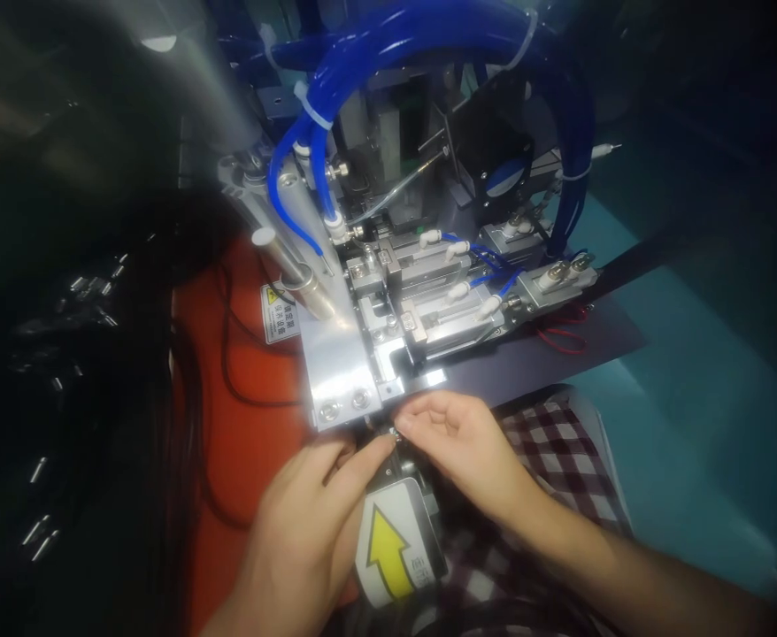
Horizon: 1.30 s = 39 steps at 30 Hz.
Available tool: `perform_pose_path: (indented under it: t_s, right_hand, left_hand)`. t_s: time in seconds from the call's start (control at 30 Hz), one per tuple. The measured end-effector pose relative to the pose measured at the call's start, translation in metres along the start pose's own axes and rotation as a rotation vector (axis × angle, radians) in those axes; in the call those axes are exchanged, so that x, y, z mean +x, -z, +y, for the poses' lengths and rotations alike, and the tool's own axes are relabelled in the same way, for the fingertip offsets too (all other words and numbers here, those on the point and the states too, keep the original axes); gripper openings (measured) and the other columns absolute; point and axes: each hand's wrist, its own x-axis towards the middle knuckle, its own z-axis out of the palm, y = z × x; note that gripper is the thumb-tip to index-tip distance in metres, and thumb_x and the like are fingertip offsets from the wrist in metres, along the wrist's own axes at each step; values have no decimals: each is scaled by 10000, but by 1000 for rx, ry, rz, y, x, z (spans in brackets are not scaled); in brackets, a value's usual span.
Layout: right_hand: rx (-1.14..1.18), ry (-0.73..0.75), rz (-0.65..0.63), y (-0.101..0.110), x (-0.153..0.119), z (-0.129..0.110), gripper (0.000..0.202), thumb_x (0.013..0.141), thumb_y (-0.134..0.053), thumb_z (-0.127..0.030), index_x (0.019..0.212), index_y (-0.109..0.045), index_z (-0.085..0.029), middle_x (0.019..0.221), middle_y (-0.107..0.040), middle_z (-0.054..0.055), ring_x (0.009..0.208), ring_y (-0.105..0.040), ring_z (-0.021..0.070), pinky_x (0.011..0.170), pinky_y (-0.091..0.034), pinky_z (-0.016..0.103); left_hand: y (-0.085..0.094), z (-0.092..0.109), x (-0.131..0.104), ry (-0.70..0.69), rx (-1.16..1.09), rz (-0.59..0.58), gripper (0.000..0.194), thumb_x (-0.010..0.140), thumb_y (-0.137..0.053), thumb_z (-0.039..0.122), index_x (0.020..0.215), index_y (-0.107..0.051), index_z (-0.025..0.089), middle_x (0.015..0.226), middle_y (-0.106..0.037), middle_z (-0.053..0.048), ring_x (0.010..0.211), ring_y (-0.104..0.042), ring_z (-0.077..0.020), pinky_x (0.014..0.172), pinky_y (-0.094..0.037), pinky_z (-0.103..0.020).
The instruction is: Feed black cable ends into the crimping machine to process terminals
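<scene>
Both hands meet at the front edge of a machine with a shiny metal plate (342,376). My left hand (312,509) is closed, its thumb pointing towards a small metal piece (394,434) and its fingertips partly hidden under the plate's edge. Opposite it, my right hand (465,438) is closed in a pinch, with thumb and index finger together just below a metal bracket (419,384). What either hand grips is too small or hidden to name. Below the hands is a white label with a yellow arrow (388,544).
Behind the hands stand pneumatic cylinders (455,327) with white fittings. A thick bundle of blue tubing (428,31) arches overhead. Black cables (229,372) run over the orange surface (256,460) at left. Small shiny pieces (40,531) lie in the dark far left.
</scene>
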Motion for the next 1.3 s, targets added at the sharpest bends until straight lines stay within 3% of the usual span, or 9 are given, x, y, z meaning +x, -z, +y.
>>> perform_pose_path:
  t_s: [0.33,0.47,0.63,0.8,0.93,1.1,1.3]
  right_hand:
    - [-254,282,52,0,-5,15,125,847,-571,-253,770,-607,-161,605,-524,-19,516,-453,109,479,-357,242]
    - [-203,205,50,0,-5,15,132,842,-578,-266,769,-594,-158,633,-546,-6,547,-477,118,493,-372,243]
    - [-80,-9,33,-3,0,3,128,829,-582,-217,725,-570,-144,611,-537,-18,541,-466,97,513,-384,224]
    - [115,-202,-147,4,5,4,232,825,-594,-299,655,-541,-150,485,-367,-89,425,-248,51,409,-182,201]
    - [167,-160,-125,10,4,13,343,823,-609,-365,584,-459,-171,486,-356,-87,439,-277,53,436,-222,199]
    - [58,-16,-97,10,1,13,297,886,-521,-416,761,-561,-150,557,-491,-59,432,-402,63,476,-340,211]
    - [12,-53,-161,10,3,6,237,846,-593,-345,712,-540,-157,578,-519,-45,442,-402,64,449,-355,205]
  left_hand:
    - [0,1,1,29,-26,23,350,899,-457,79,1195,-608,187,881,-529,-45,750,-559,-131,614,-466,-221]
    - [-1,1,-1,55,-38,35,336,905,-463,83,1196,-596,187,897,-544,-42,766,-567,-127,630,-468,-220]
    - [-1,2,-1,46,-61,64,288,915,-479,83,1162,-596,172,944,-576,-38,820,-584,-113,700,-472,-203]
    - [1,1,-2,25,-68,45,306,912,-490,73,1187,-582,169,963,-549,-41,858,-577,-106,733,-473,-184]
    - [2,1,-1,34,-74,21,324,910,-498,68,1209,-569,172,976,-540,-40,874,-578,-98,749,-476,-164]
    - [3,2,0,37,-84,12,337,915,-490,76,1225,-559,189,1033,-548,-53,929,-586,-116,783,-487,-170]
    - [10,1,0,18,0,-59,361,927,-464,97,1262,-537,212,1072,-554,-70,939,-604,-132,773,-506,-185]
